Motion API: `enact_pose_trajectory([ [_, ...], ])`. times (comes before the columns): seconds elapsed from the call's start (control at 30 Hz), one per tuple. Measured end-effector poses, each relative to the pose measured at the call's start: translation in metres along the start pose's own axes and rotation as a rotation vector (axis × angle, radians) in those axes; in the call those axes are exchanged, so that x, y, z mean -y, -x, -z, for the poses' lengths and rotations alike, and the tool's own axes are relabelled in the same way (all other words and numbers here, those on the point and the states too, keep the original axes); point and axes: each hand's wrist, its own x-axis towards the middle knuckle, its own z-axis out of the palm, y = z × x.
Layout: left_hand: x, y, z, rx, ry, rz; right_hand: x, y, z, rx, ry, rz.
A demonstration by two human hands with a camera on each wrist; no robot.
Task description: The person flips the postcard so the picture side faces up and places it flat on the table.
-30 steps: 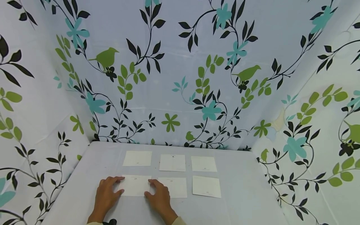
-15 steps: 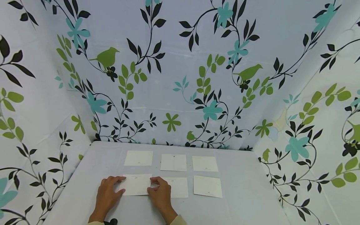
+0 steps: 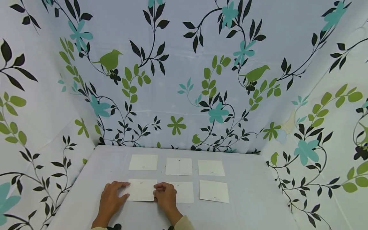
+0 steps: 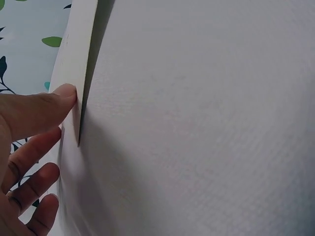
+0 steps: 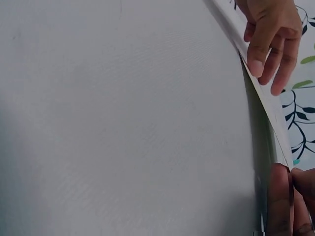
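Observation:
A white paper card (image 3: 141, 190) lies at the near left of the table, between both hands, with a small mark too faint to read. My right hand (image 3: 166, 198) pinches its right edge between thumb and fingers. In the right wrist view that edge is lifted a little, with shadow beneath the card (image 5: 268, 110). My left hand (image 3: 110, 199) touches the left edge with thumb and forefinger spread apart. The left wrist view has the thumb of the left hand (image 4: 29, 147) against the card's edge, the other fingers loosely bent.
Partly behind the right hand lies another card (image 3: 185, 192); a further card (image 3: 214, 191) is to its right. Three cards form the far row: left (image 3: 143, 162), middle (image 3: 179, 166), right (image 3: 211, 168). Leaf-and-bird patterned cloth (image 3: 161, 95) surrounds the white table (image 3: 247, 191).
My right hand has gone from spread fingers at the card's right edge to a pinch on it. The left hand has stayed at the left edge. The whole view shifted slightly.

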Motion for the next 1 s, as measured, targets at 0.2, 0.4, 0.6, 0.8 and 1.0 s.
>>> enact_pose_trajectory([
  [0.2, 0.003, -0.001, 0.003, 0.016, 0.054, 0.038, 0.003, 0.001, 0.005, -0.001, -0.049, -0.025],
  [0.4, 0.003, -0.002, 0.008, 0.023, 0.133, 0.086, 0.004, 0.0, 0.008, 0.007, -0.098, -0.05],
  [0.6, -0.001, -0.001, 0.013, -0.009, 0.171, 0.101, 0.007, 0.0, 0.011, 0.034, -0.111, -0.087],
  [0.8, 0.0, -0.001, 0.017, -0.013, 0.195, 0.133, 0.007, -0.001, 0.016, 0.1, -0.154, -0.09],
  [1.0, 0.001, 0.001, 0.023, 0.021, 0.223, 0.165, 0.005, -0.003, 0.022, 0.16, -0.179, -0.083],
])
